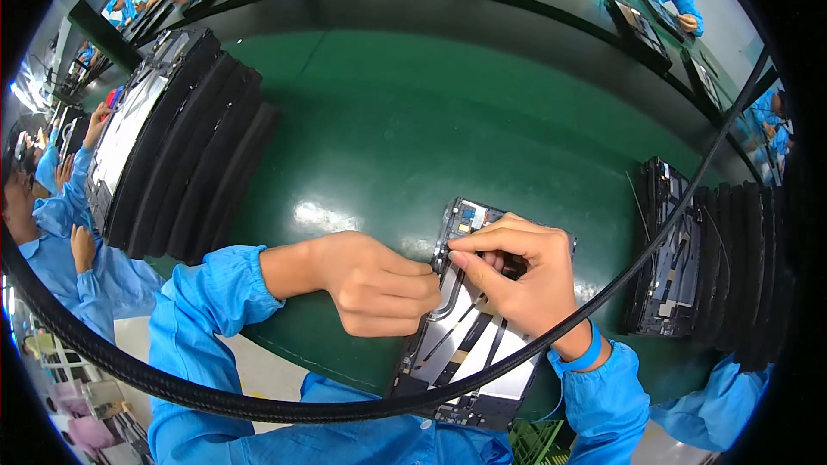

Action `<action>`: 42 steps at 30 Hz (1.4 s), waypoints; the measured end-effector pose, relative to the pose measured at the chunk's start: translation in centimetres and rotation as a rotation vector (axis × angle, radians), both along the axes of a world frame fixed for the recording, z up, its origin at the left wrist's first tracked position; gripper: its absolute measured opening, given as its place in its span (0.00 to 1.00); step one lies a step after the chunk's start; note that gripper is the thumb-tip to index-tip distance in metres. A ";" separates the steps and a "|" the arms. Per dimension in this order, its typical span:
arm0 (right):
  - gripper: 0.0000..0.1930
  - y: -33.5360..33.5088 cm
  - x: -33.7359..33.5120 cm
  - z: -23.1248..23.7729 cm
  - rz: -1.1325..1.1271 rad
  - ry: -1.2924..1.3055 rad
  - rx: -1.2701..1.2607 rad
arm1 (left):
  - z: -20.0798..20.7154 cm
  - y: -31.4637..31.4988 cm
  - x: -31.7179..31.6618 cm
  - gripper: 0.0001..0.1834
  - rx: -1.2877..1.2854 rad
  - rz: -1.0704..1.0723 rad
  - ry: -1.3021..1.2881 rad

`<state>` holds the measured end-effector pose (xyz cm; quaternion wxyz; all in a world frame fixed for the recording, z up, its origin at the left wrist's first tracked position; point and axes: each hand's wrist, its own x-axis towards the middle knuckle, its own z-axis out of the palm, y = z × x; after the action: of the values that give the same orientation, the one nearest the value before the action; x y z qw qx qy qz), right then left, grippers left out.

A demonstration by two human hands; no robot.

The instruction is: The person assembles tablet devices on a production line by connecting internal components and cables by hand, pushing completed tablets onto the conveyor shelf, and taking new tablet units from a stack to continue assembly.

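Note:
An opened tablet-like device lies on the green table before me, its silver panels, dark flat cables and small circuit parts exposed. My left hand is curled at the device's left edge, back of the hand up, fingers closed. What its fingertips hold, if anything, is hidden. Over the upper part of the device, my right hand has thumb and index finger pinched together close to the left edge. Anything in that pinch is too small to make out. A blue wristband circles my right wrist.
Black trays stacked at the left carry another opened device on top. A similar stack stands at the right. A thick black cable loops across the near side of the view. Co-workers in blue sit left, right and beyond the dark shelf.

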<state>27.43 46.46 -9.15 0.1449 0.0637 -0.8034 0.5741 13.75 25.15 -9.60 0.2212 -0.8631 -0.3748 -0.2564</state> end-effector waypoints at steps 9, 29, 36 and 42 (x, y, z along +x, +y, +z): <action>0.12 -0.1 -0.7 -0.7 -0.049 -0.115 -0.109 | 0.4 1.0 -2.1 0.08 0.020 0.053 0.039; 0.12 -0.5 -0.7 -0.4 -0.074 -0.084 0.020 | -1.0 -0.5 -1.8 0.10 0.022 0.235 -0.072; 0.11 -0.6 -0.7 -0.4 -0.085 -0.057 0.047 | -0.6 -0.7 -2.0 0.10 -0.090 0.221 -0.084; 0.11 -0.6 -0.7 -0.4 -0.083 -0.051 0.044 | -1.3 -0.8 -2.2 0.11 -0.064 0.210 -0.084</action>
<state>26.75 45.84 -9.56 0.1467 0.0188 -0.8213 0.5510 11.53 24.38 -10.91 0.2033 -0.8141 -0.4801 -0.2557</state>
